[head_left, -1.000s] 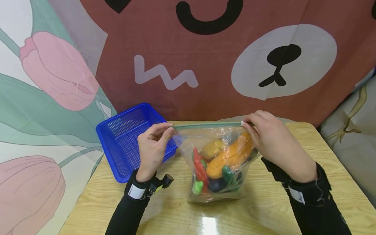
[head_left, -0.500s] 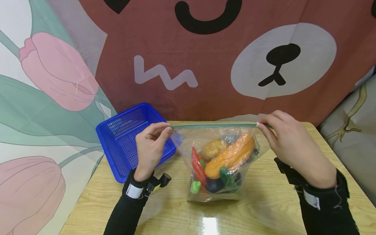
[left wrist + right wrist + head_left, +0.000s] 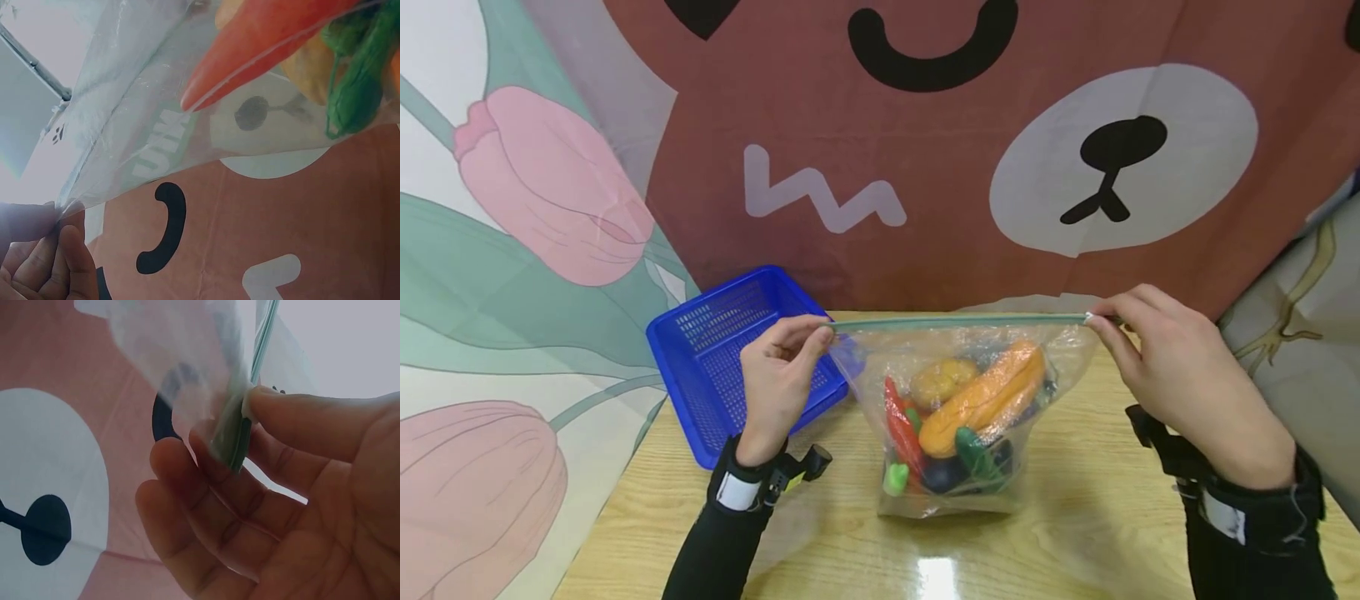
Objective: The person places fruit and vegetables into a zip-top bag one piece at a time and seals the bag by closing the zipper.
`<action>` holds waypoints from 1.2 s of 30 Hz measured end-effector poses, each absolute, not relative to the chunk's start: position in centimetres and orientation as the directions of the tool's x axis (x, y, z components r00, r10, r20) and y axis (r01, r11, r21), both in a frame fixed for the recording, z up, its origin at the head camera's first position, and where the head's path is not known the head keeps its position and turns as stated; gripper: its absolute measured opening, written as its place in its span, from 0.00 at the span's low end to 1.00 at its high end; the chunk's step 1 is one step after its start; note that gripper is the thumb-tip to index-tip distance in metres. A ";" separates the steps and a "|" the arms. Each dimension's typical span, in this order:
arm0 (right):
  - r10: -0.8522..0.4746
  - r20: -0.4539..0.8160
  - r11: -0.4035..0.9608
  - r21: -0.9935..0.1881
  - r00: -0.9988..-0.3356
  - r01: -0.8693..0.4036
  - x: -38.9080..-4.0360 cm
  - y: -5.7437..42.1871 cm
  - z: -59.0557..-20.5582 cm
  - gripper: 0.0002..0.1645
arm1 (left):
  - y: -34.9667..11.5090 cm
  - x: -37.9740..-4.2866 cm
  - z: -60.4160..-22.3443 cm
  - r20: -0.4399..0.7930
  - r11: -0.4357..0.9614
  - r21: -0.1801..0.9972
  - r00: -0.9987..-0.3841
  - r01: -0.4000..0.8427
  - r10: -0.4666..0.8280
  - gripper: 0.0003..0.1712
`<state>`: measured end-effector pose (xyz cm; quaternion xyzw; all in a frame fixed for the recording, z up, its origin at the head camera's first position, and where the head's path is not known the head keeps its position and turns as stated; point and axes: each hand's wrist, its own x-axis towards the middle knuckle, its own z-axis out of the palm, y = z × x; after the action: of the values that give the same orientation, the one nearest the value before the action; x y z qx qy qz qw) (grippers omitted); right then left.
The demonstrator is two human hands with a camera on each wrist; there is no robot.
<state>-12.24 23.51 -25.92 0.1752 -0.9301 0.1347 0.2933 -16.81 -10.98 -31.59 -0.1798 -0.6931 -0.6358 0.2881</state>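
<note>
A clear zip-top bag (image 3: pixel 880 358) with a green strip along its top stands on the table. Inside are a red chili pepper (image 3: pixel 901 425), an orange bread loaf (image 3: pixel 985 400), a yellow-brown potato-like piece (image 3: pixel 942 383), a dark round piece (image 3: pixel 944 473) and a green cucumber-like piece (image 3: pixel 976 454). My left hand (image 3: pixel 777 379) pinches the bag's top left corner. At the strip's right end, my right hand (image 3: pixel 1187 375) grips the small white slider (image 3: pixel 250 405) between thumb and fingers. The strip is pulled straight between both hands.
A blue perforated plastic basket (image 3: pixel 715 383) sits on the left of the wooden table (image 3: pixel 1075 533), behind my left hand. A cloth backdrop (image 3: pixel 940 167) with a bear print hangs directly behind the table.
My right hand has slid rightward along the green strip with the white slider, from near the bread to the strip's right end. My left hand has shifted slightly left, still pinching the corner.
</note>
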 end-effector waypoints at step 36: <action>-0.377 0.258 0.338 -0.856 -0.890 -0.391 -14.5 22.0 -43.0 0.55 | -7.7 -16.1 -45.6 0.399 0.017 0.860 -0.691 0.511 0.602 0.60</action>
<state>-14.46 22.01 -42.98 0.2348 -0.8178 0.5254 0.0068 -16.09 -7.66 -45.56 -0.3908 -0.7120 -0.5821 -0.0394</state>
